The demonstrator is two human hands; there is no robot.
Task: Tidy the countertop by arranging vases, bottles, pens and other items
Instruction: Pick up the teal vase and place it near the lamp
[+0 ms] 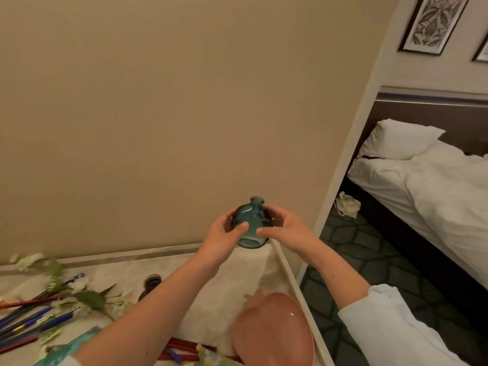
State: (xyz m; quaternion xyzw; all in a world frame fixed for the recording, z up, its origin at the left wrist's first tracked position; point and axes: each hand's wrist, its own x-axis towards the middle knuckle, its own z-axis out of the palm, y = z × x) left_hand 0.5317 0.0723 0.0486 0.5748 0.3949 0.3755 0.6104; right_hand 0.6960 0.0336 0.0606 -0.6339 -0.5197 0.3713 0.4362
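Two hands, left (224, 235) and right (286, 231); one teal glass vase (252, 224); one pink vase (274, 331); one dark bottle (151, 285); one pillow (398, 138); two framed pictures (433, 22), the second cropped

Vase (251, 225) between hands, above countertop (216, 299) far corner; pens (31, 315) left.

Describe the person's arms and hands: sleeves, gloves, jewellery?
Both hands, left hand and right hand, are bare: no gloves, and no rings or watch visible. The forearms are uncovered. A pale, light-blue sleeve is pushed up on the right arm; a matching cuff barely shows on the left.
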